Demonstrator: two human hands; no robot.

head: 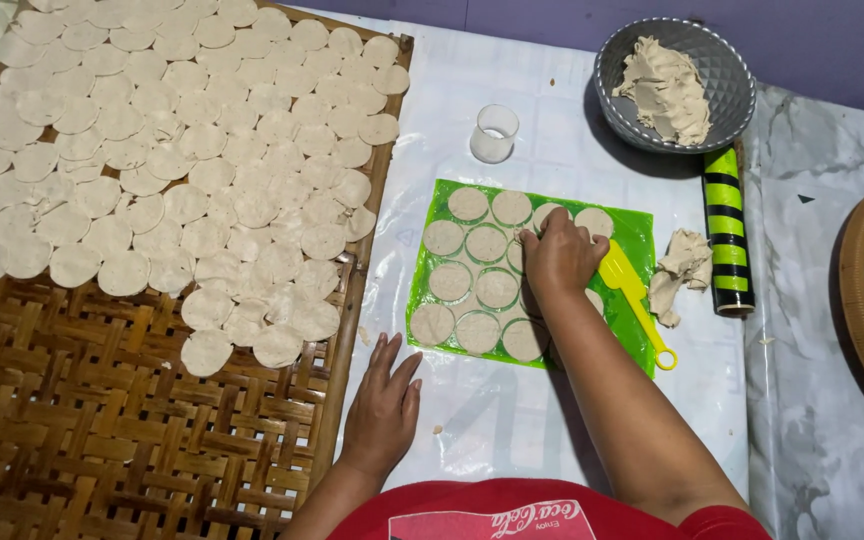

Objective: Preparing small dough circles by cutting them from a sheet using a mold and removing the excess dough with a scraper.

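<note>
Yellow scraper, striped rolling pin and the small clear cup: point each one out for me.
yellow scraper (620, 272): head view, on its flat blade beside the right hand.
striped rolling pin (725, 228): head view, middle of its green and black barrel.
clear cup (494, 134): head view, on its side wall.

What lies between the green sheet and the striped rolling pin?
In the head view, a yellow scraper and a lump of dough scraps lie between the green sheet and the striped rolling pin.

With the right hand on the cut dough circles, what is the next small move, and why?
Probably lift the circle under the right hand off the green sheet and carry it to the woven bamboo tray. The dough circles lie already cut on the sheet, the tray holds many laid-out rounds, and the left hand rests flat and empty beside it.
</note>
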